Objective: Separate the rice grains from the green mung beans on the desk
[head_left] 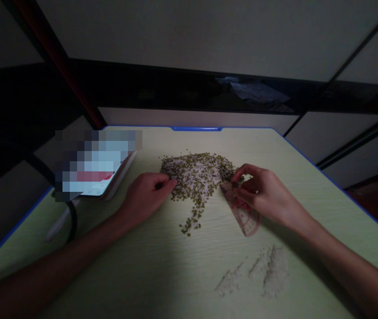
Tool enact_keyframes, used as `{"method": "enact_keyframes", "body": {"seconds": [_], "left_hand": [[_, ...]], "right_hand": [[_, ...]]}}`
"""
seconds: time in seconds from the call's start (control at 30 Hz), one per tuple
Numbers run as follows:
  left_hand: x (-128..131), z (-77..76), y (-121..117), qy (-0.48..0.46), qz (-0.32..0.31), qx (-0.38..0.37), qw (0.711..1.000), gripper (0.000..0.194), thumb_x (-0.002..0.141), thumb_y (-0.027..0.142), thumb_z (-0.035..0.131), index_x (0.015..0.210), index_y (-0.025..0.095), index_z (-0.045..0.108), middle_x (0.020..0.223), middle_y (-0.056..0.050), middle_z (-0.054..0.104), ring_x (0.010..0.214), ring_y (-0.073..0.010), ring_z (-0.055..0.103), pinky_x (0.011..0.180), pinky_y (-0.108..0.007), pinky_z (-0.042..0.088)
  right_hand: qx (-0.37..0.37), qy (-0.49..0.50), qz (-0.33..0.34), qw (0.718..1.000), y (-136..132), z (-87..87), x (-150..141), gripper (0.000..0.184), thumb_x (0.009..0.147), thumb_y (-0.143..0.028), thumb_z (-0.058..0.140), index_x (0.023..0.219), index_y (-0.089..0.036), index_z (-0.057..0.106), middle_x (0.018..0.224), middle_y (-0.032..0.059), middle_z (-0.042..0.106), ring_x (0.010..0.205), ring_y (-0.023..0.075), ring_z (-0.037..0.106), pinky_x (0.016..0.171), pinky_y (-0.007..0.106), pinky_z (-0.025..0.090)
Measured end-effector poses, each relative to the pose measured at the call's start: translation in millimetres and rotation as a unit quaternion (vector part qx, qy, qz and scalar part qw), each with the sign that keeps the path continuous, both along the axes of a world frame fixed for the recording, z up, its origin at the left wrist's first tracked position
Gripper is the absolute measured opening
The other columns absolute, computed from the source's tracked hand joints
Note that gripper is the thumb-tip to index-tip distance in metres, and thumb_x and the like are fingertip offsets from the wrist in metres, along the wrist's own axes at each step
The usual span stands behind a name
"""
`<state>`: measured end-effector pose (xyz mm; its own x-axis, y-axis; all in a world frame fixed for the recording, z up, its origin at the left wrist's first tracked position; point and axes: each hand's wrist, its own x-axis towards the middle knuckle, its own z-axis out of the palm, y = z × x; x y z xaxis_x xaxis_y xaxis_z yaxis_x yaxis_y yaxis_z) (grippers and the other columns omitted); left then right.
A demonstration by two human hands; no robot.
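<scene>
A heap of small green beans mixed with white grains [197,175] lies in the middle of a pale tabletop [149,270]. My left hand [147,192] rests at the heap's left edge, its fingers curled in a pinch against the beans. My right hand [263,190] is at the heap's right edge and grips a clear pinkish protractor [243,210], held on edge against the table. A trail of beans [193,219] runs from the heap toward me.
Streaks of white grains [262,270] lie near the front right of the table. A lit tablet or phone [99,173], blurred out, sits at the back left with a dark cable [72,217] beside it. The table has a blue rim [197,129].
</scene>
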<state>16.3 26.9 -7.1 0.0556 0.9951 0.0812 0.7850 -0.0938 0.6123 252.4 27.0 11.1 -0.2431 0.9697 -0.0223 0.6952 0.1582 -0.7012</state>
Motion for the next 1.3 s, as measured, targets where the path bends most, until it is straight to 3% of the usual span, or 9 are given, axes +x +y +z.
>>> {"method": "enact_keyframes", "body": {"seconds": [0.4, 0.73, 1.17, 1.3], "left_hand": [[0, 0.1, 0, -0.004, -0.007, 0.002, 1.0, 0.036, 0.072, 0.038, 0.042, 0.044, 0.019, 0.029, 0.044, 0.006, 0.027, 0.045, -0.0084, 0.03, 0.045, -0.022, 0.02], [0, -0.3, -1, -0.006, 0.001, -0.005, 1.0, 0.036, 0.071, 0.038, 0.041, 0.043, 0.019, 0.029, 0.043, 0.006, 0.026, 0.045, -0.0083, 0.03, 0.045, -0.022, 0.02], [1, 1.2, -1, -0.012, -0.008, 0.0, 1.0, 0.036, 0.071, 0.039, 0.042, 0.043, 0.02, 0.03, 0.043, 0.006, 0.028, 0.045, -0.0088, 0.031, 0.046, -0.022, 0.021], [1, 2.0, -1, -0.005, 0.001, -0.006, 1.0, 0.036, 0.071, 0.039, 0.042, 0.043, 0.02, 0.028, 0.043, 0.006, 0.027, 0.045, -0.0085, 0.03, 0.046, -0.022, 0.02]], "right_hand": [[-0.017, 0.09, -0.012, 0.996, 0, -3.9, -4, 0.014, 0.067, -0.012, 0.048, 0.08, -0.017, 0.044, 0.048, -0.0019, 0.053, 0.038, 0.0094, 0.046, 0.035, 0.019, 0.032], [-0.006, 0.062, -0.02, 0.998, 1, -6.0, -2, 0.014, 0.066, -0.012, 0.046, 0.08, -0.017, 0.046, 0.047, -0.0021, 0.053, 0.037, 0.0098, 0.046, 0.035, 0.02, 0.03], [-0.007, -0.012, -0.017, 1.0, -1, 6.6, 1, 0.013, 0.064, -0.011, 0.045, 0.074, -0.016, 0.051, 0.047, -0.0002, 0.056, 0.036, 0.01, 0.048, 0.037, 0.021, 0.031], [-0.035, 0.023, -0.016, 0.999, -3, 10.5, 0, 0.013, 0.064, -0.009, 0.045, 0.073, -0.017, 0.049, 0.044, -0.0017, 0.054, 0.034, 0.0093, 0.046, 0.034, 0.02, 0.031]]}}
